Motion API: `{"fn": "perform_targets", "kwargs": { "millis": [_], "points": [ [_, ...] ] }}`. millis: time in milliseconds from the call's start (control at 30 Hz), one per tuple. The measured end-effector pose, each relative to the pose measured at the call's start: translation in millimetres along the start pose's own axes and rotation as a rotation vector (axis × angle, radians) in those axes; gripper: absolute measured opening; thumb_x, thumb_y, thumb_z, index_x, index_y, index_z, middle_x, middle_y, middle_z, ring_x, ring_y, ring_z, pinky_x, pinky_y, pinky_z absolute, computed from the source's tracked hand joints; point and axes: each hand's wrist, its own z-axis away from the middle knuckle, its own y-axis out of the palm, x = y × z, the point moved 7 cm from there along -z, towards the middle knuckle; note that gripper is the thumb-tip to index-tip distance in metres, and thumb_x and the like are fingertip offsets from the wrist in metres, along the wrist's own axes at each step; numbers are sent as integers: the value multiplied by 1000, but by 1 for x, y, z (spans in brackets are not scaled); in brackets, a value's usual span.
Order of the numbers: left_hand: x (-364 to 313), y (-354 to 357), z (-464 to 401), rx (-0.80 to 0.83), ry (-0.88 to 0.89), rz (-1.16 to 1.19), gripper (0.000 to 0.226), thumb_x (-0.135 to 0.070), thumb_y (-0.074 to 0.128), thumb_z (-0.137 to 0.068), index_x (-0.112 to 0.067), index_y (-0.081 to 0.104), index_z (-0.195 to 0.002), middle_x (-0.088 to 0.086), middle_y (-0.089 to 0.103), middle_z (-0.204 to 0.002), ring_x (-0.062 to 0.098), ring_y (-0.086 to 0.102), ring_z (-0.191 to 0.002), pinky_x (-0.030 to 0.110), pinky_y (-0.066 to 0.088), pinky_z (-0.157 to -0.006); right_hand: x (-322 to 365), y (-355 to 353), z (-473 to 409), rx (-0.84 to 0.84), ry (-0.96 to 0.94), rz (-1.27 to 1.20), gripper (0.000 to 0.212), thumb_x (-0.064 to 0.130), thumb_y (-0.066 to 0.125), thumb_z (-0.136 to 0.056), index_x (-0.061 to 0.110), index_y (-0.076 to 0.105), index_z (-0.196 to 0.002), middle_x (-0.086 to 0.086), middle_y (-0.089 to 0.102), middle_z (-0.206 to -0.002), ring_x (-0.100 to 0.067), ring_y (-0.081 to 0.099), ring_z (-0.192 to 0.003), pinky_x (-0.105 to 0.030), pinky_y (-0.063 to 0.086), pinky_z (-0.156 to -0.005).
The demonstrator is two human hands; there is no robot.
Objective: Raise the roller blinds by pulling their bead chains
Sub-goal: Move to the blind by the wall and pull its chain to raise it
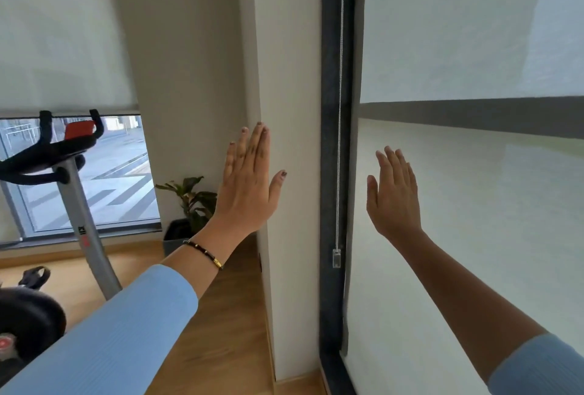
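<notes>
A pale roller blind (467,205) hangs fully down over the window on the right. Its white bead chain (339,110) runs down the dark window frame (330,141) to a small clear holder (337,258). My right hand (393,195) is raised flat and open in front of this blind, just right of the chain and apart from it. My left hand (249,179) is also open, fingers up, in front of the white wall pillar (290,78). A second blind (60,31) at the left is partly raised, showing the street below it.
An exercise bike (63,167) with black handlebars and a grey post stands at the left on the wooden floor (221,331). A potted plant (189,205) sits in the corner beside the pillar.
</notes>
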Motion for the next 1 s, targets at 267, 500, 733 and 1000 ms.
{"fn": "perform_targets", "kwargs": {
  "millis": [267, 500, 733, 1000],
  "points": [
    [65, 155, -59, 139, 83, 231, 72, -42, 33, -107, -11, -5, -160, 7, -7, -170, 23, -5, -157, 46, 8, -128, -36, 144, -52, -11, 90, 23, 41, 17, 45, -102, 8, 45, -142, -15, 47, -151, -33, 37, -145, -50, 32, -119],
    [120, 275, -133, 334, -20, 756, 50, -43, 39, -106, -18, 43, -149, 7, 56, -148, 23, 54, -135, 32, 43, -109, -77, 252, -96, 108, 345, 60, 23, 15, 48, -100, 12, 64, -116, -11, 73, -112, -32, 69, -100, -44, 57, -86],
    [144, 377, -183, 500, -341, 1388, 37, -38, 45, -105, -15, 60, -130, 2, 68, -123, 28, 66, -116, 45, 55, -99, -120, 339, -103, 161, 667, -47, 22, 16, 50, -95, 19, 69, -106, -5, 74, -99, -23, 69, -85, -34, 57, -73],
    [127, 454, -225, 774, -322, 1538, 42, -41, 40, -106, -12, 59, -130, 8, 68, -127, 28, 63, -119, 43, 51, -101, -168, 418, -149, 133, 821, -184, 11, 20, 64, -90, 14, 72, -93, -4, 73, -83, -22, 67, -72, -20, 45, -57]
  ]
}}
